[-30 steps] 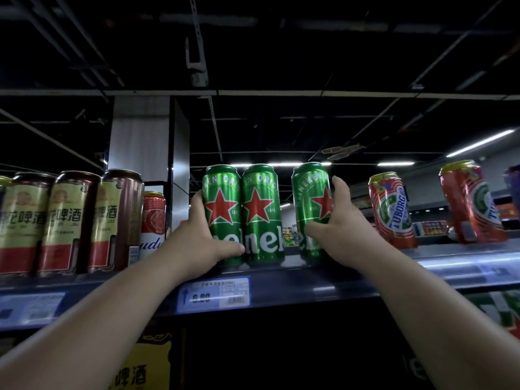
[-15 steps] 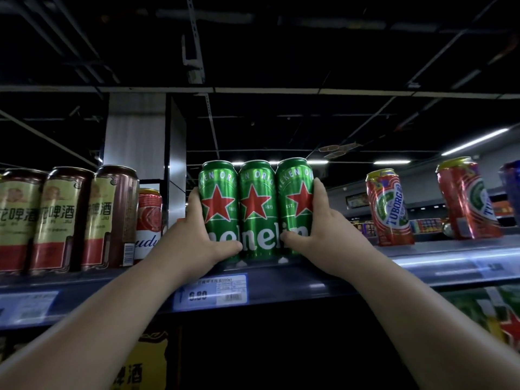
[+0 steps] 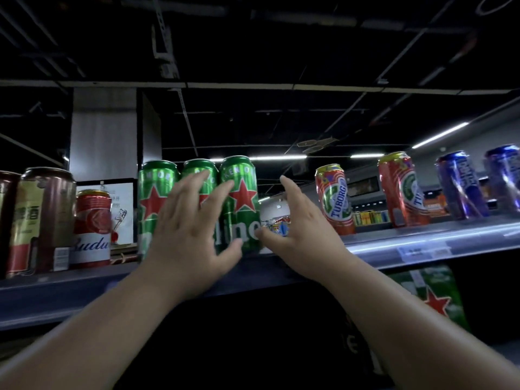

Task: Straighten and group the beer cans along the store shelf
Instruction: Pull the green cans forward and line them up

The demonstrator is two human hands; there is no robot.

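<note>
Three green cans [image 3: 197, 204] stand touching on the shelf [image 3: 394, 246]; left hand [image 3: 191, 235] and right hand [image 3: 304, 229] hover, fingers spread, holding nothing — likely full, rigid, slick; grip mid-body, both flanks.

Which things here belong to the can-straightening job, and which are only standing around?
Job:
- green cans, grouped together
- Tuborg cans, spaced apart
- blue cans
- Budweiser can
- brown cans
- shelf
- left hand, open
- right hand, open

Standing around:
- pillar
- ceiling lights
</note>
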